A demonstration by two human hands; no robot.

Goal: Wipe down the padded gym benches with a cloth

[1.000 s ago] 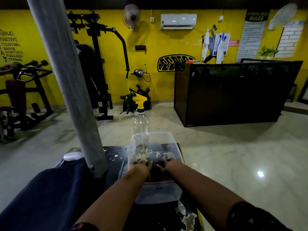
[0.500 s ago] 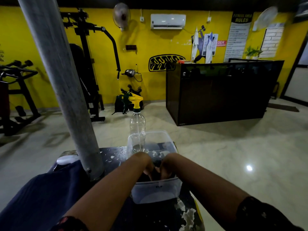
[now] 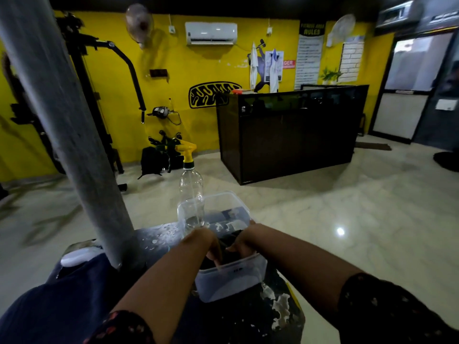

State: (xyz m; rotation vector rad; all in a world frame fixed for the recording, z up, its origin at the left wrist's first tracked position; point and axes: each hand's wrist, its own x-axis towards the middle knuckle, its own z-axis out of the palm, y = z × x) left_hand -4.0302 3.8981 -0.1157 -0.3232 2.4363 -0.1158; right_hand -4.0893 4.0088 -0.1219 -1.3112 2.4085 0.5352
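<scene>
Both hands reach into a clear plastic tub (image 3: 231, 281). The left hand (image 3: 203, 242) and right hand (image 3: 244, 242) have fingers curled down, gripping a dark cloth (image 3: 230, 253) inside it. The tub sits on a worn black padded bench (image 3: 159, 240) with peeling vinyl. A spray bottle (image 3: 190, 184) stands at the tub's far side. A grey pole (image 3: 62, 115) rises at left. The room has a glossy marble floor (image 3: 347, 219), a yellow wall (image 3: 198, 65) and a black counter (image 3: 293, 135).

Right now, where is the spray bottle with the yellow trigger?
In the head view, the spray bottle stands upright at centre, at the far left corner of the clear tub, right of the grey pole.
</scene>
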